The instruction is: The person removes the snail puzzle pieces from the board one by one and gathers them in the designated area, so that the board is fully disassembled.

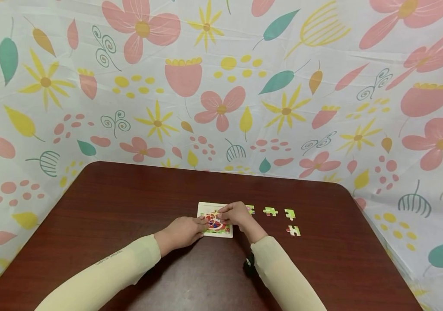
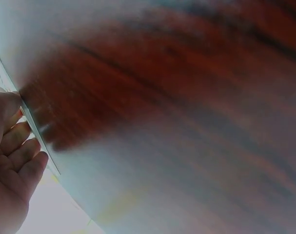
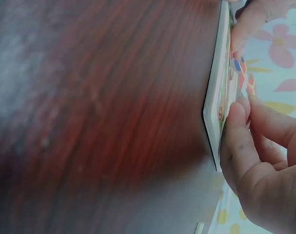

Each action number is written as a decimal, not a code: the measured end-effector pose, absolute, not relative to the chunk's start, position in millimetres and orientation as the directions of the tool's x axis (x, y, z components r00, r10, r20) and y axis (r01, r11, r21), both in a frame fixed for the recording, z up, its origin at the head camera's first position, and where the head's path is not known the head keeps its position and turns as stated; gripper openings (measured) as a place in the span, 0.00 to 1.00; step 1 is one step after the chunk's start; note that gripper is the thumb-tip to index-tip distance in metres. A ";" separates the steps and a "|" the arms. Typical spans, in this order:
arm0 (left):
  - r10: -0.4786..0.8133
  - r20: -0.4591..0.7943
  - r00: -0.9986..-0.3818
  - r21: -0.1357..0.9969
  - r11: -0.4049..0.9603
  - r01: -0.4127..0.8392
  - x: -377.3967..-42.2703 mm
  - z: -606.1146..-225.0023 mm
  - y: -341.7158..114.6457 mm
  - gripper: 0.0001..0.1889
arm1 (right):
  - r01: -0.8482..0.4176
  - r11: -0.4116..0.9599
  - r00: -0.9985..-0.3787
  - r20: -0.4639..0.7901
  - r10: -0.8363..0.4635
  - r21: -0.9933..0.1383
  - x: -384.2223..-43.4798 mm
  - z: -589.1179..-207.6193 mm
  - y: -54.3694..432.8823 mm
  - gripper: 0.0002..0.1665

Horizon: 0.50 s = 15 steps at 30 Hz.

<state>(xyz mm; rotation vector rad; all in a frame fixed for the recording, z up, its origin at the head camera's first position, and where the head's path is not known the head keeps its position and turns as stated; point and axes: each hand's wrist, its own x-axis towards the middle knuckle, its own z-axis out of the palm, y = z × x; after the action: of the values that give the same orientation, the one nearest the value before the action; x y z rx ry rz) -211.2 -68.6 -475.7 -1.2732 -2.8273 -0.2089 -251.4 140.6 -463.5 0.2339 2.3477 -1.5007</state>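
A jigsaw puzzle board (image 1: 213,204) with a pale frame and a colourful picture lies on the table. At its left side, my left hand (image 1: 180,233) holds the edge, fingertips reaching over the picture; curled fingers (image 2: 33,170) show beside the rim in the left wrist view. Over the board's right part, my right hand (image 1: 240,214) pinches a puzzle piece (image 3: 242,78) with red, blue and orange print between thumb and fingers. This piece is tilted up from the board in the right wrist view. The fingers hide part of the picture.
Several loose puzzle pieces lie right of the board, among them a green one (image 1: 270,211), another at the far right (image 1: 290,214) and a red-and-white one (image 1: 293,230) nearer. The dark wooden table (image 1: 135,194) meets a flowered cloth (image 1: 221,108) behind.
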 end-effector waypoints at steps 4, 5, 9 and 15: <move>0.755 0.111 -0.647 0.097 0.639 0.763 -211.3 -475.2 -68.8 0.17 | 0.306 0.431 -0.929 -0.365 -0.059 -0.849 -248.2 -459.3 146.1 0.10; 0.755 0.114 -0.646 0.098 0.639 0.763 -211.2 -475.1 -68.8 0.17 | 0.301 0.431 -0.931 -0.360 -0.062 -0.851 -247.3 -457.8 147.6 0.10; 0.748 0.113 -0.653 0.108 0.645 0.757 -210.3 -474.8 -69.2 0.17 | 0.284 0.423 -0.935 -0.346 -0.075 -0.860 -243.7 -452.4 154.6 0.10; 0.739 0.111 -0.664 0.129 0.652 0.747 -209.8 -476.4 -69.4 0.17 | 0.271 0.427 -0.939 -0.335 -0.080 -0.863 -240.4 -451.0 170.9 0.10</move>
<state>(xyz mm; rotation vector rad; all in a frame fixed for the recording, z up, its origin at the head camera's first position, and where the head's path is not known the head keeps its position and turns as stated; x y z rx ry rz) -209.8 -69.4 -476.4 -1.2657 -2.8104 -0.2532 -240.4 170.9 -451.0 0.1643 2.3598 -1.5163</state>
